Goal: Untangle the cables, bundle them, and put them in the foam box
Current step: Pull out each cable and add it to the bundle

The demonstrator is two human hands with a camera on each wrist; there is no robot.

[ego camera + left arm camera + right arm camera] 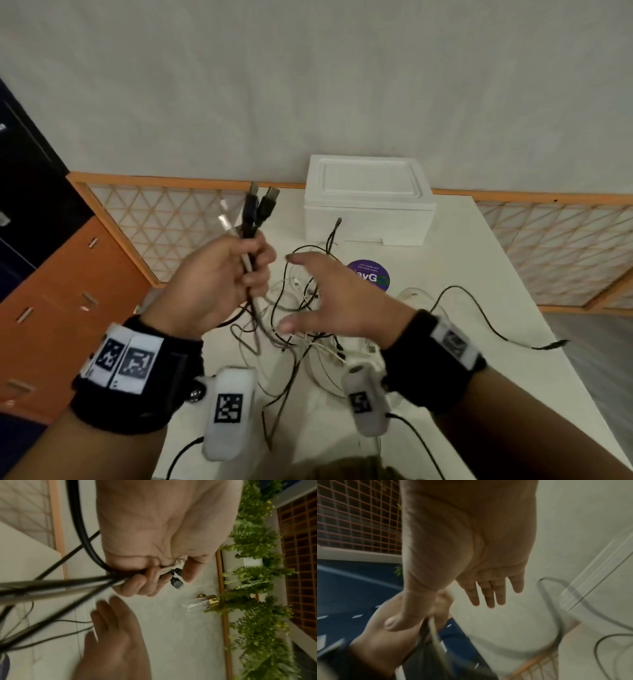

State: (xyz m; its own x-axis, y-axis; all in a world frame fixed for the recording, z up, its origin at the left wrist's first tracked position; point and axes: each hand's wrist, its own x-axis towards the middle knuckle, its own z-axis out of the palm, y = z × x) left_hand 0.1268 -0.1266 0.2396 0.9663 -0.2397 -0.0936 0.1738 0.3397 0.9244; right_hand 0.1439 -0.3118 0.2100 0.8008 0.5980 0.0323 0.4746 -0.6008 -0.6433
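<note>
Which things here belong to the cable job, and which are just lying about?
Job: cable ends gripped in left hand; open right hand; tangled cables; closed foam box.
Lying about: purple round sticker; lattice screen.

Cable tangle (301, 329) partly hidden behind blurred right hand (337, 301).

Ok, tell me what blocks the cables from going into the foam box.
The foam box has its lid on. The cables are a tangle, several ends gripped in the left hand; the right hand is open.
</note>
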